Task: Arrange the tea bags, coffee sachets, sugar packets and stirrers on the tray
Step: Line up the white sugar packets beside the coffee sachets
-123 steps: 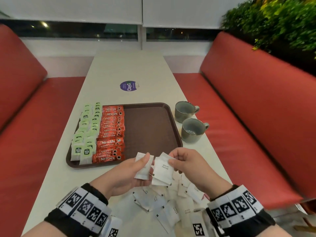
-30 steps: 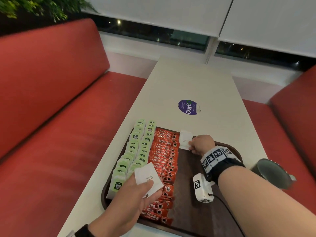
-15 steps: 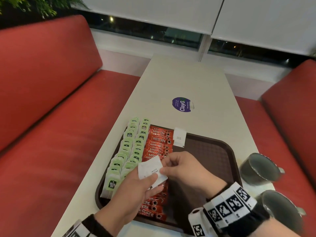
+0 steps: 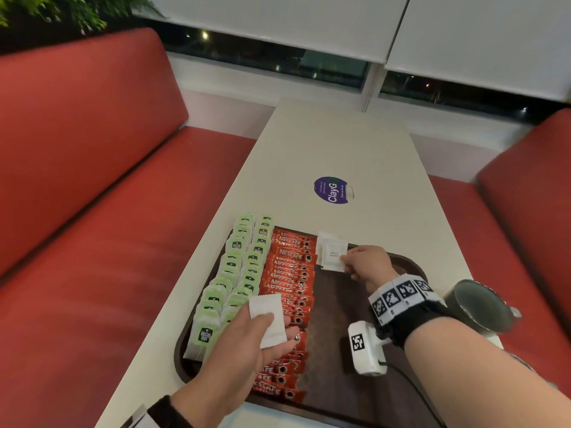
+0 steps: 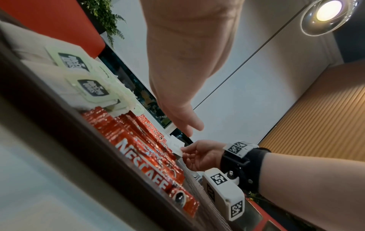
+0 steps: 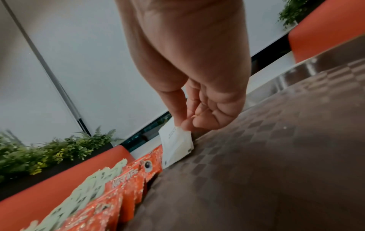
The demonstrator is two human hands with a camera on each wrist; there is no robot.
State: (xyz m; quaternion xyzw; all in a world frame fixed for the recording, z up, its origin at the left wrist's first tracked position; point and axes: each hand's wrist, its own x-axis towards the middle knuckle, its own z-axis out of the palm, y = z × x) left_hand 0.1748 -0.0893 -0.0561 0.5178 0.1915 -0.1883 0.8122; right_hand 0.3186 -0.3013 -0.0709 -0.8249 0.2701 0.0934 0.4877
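A brown tray (image 4: pixel 355 381) holds two rows of green tea bags (image 4: pixel 234 273) at its left and a row of red coffee sachets (image 4: pixel 290 291) beside them. My right hand (image 4: pixel 358 261) pinches a white sugar packet (image 4: pixel 333 257) at the tray's far edge, overlapping another white packet (image 4: pixel 323 237) lying there. In the right wrist view the fingertips (image 6: pixel 183 123) pinch that packet (image 6: pixel 175 145) on the tray (image 6: pixel 276 156). My left hand (image 4: pixel 262 338) hovers over the near sachets, thumb pressing a stack of white sugar packets (image 4: pixel 268 319) onto the fingers.
Two grey mugs (image 4: pixel 479 307) stand on the table right of the tray. A purple round sticker (image 4: pixel 332 189) lies on the table (image 4: pixel 340 143) beyond it. Red benches (image 4: pixel 92 211) flank both sides. The tray's right half is bare.
My right hand took a sugar packet from the stack in my left hand and carried it to the tray's far edge, onto the packet laid there earlier. The left hand stayed over the sachets.
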